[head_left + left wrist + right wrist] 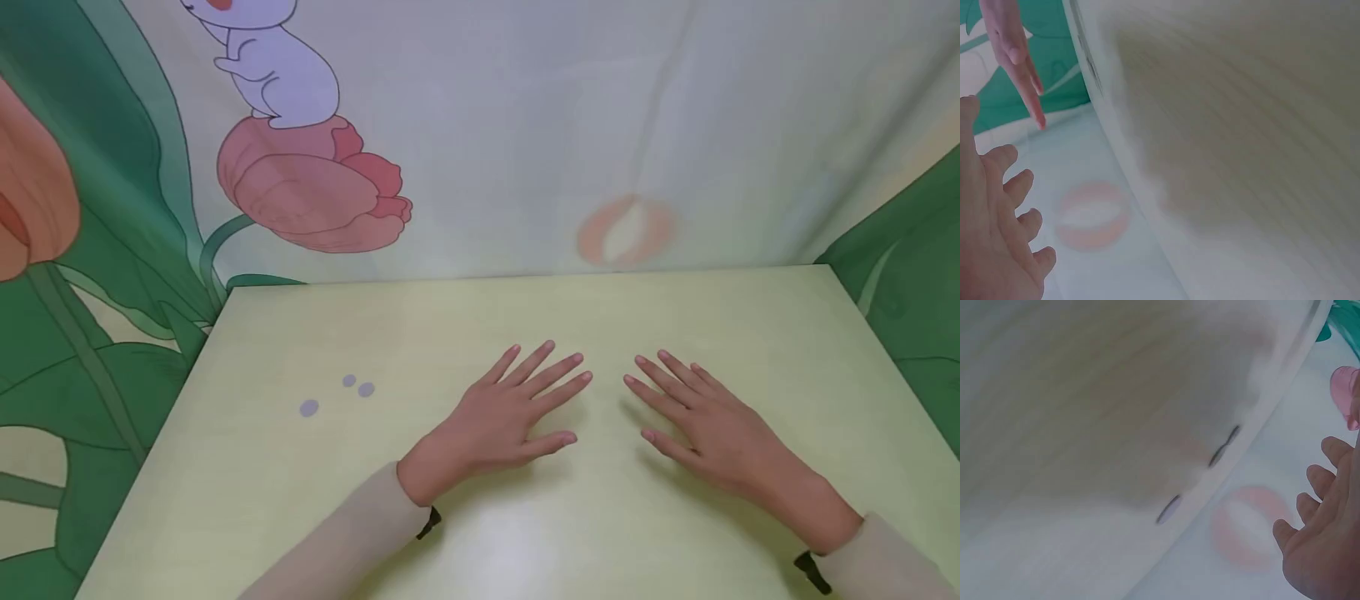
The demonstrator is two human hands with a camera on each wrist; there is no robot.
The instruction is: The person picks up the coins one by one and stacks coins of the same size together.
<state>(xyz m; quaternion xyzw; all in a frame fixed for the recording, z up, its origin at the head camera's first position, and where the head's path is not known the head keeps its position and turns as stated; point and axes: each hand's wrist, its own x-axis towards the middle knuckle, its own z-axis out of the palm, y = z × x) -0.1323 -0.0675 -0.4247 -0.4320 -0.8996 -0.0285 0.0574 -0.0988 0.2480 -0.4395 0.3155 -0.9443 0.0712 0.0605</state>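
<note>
Grey discs (366,389), three, lie on the pale table (225,500), left of the left hand (497,421) and apart from it. Left hand: fingers spread wide, holds nothing. Right hand (723,425): fingers extended, thumb apart, also holds nothing. Both hover palm-down over the table. Step reads as a pause, no handling underway; picking up a disc would call for left hand shifting left, lowering, pinching.
</note>
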